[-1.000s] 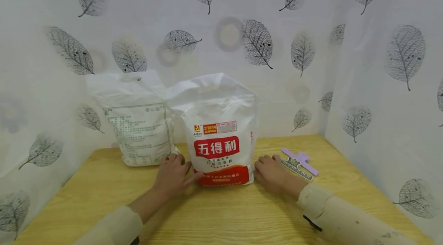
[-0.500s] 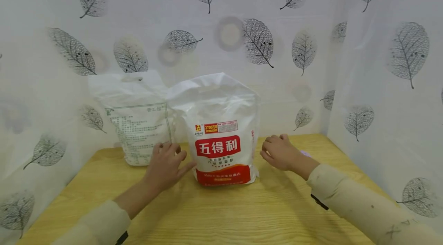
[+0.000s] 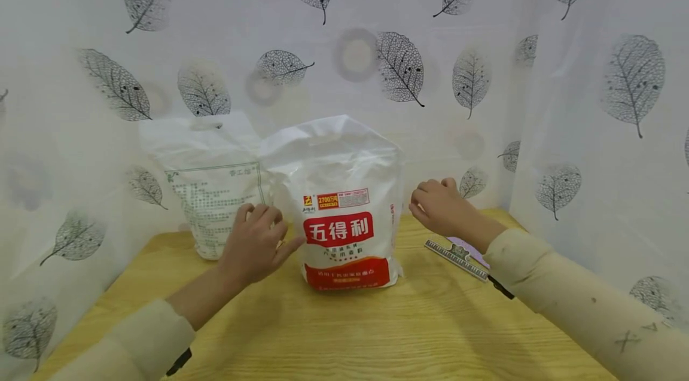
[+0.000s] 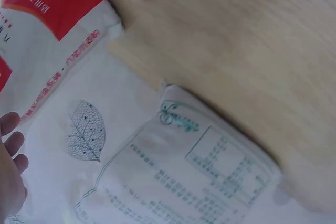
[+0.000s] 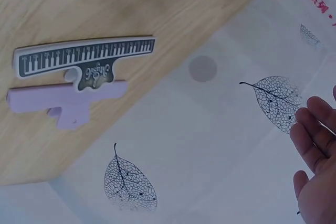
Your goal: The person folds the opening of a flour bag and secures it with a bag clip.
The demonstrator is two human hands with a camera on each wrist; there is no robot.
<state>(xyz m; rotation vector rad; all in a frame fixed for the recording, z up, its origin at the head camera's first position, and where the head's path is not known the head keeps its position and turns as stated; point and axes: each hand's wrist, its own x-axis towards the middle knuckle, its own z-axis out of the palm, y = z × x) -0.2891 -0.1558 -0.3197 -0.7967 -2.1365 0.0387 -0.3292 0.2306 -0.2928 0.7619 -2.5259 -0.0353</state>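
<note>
A white flour bag with red labels stands upright in the middle of the table. My left hand is raised at its left side, fingers loosely bent, with the thumb tip close to the bag's edge in the head view. Off the bag's right side, my right hand hovers over the table with relaxed fingers and holds nothing; the right wrist view shows its fingers apart from the bag. Behind my left hand, a second white bag with green print leans at the back left, partly covered by that hand.
Two bag clips lie on the wooden table right of the flour bag: one with a piano-key pattern and a plain purple one. A leaf-patterned white sheet encloses the table at the back and sides.
Both hands have left the flour bag's lower sides; the left moved up and leftward, the right rose and shifted rightward. The bag stays in place.
</note>
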